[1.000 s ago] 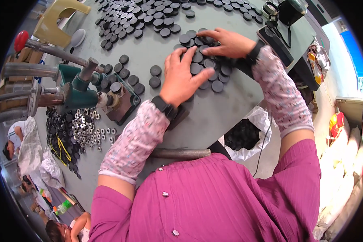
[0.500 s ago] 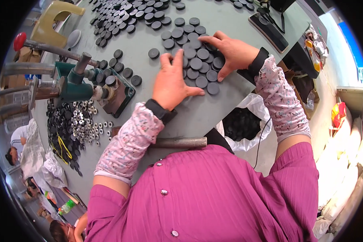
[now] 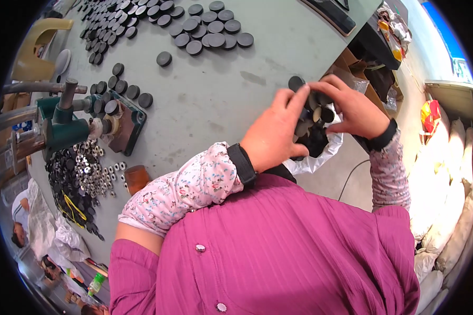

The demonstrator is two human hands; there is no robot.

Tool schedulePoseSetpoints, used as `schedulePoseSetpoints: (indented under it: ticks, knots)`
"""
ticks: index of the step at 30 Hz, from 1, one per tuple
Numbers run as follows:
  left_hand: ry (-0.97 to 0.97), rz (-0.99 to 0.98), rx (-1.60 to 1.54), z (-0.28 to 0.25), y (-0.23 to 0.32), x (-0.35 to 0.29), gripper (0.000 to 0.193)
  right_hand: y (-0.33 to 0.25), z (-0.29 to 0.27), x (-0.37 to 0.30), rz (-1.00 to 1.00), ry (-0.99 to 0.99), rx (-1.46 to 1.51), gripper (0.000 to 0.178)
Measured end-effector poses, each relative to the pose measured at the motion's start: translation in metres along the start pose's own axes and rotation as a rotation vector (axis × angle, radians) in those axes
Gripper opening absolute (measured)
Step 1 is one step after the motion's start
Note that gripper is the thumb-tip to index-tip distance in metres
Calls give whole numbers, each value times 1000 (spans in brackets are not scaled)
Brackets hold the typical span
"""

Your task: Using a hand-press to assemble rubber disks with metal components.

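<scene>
At the table's near right edge, my left hand and my right hand curve toward each other, fingers apart. Between them tumble several black round discs, some tilted, over the mouth of a white plastic bag below the edge. One disc stands by my left fingertips. Neither hand is closed round a disc; my fingers partly hide how many they touch. Farther off on the grey-green table lies a cluster of like discs, with one single disc apart from it.
A green hand press with metal levers stands at the left, discs beside its base. Small metal rings and black pieces are heaped near it. A brown cylinder sits close to my left sleeve. Pale sacks line the right.
Both hands have moved right and nearer, from the disc pile to the table edge, sweeping a group of discs along. Those discs now drop over the bag. The view has shifted too.
</scene>
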State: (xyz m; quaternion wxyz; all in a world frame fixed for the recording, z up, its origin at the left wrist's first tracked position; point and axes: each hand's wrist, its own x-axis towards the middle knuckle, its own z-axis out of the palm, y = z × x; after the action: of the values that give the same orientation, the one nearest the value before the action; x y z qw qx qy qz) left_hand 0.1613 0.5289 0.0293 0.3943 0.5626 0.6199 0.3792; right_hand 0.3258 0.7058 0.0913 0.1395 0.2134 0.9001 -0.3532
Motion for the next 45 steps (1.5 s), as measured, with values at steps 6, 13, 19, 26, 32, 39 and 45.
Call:
schedulePoseSetpoints:
  ticks: [6, 13, 19, 26, 32, 39, 45]
  knots:
    - [67, 30, -39, -49, -10, 0, 79, 23, -13, -3, -14, 5, 134, 74]
    - [787, -32, 620, -199, -133, 24, 90, 39, -57, 169, -262, 222, -74, 60]
    - [673, -205, 593, -184, -147, 72, 104, -35, -51, 330, -400, 77, 80, 86]
    - [671, 8, 572, -118, -105, 62, 94, -12, -20, 305, -822, 4, -33, 52]
    - [475, 35, 404, -14, -50, 30, 101, 32, -6, 150, -653, 20, -7, 52]
    - [15, 255, 88, 11, -13, 11, 76, 48, 17, 22, -409, 87, 224, 44]
    - [-150, 144, -165, -16, -3, -14, 48, 22, 9, -4, -280, 152, 258, 36]
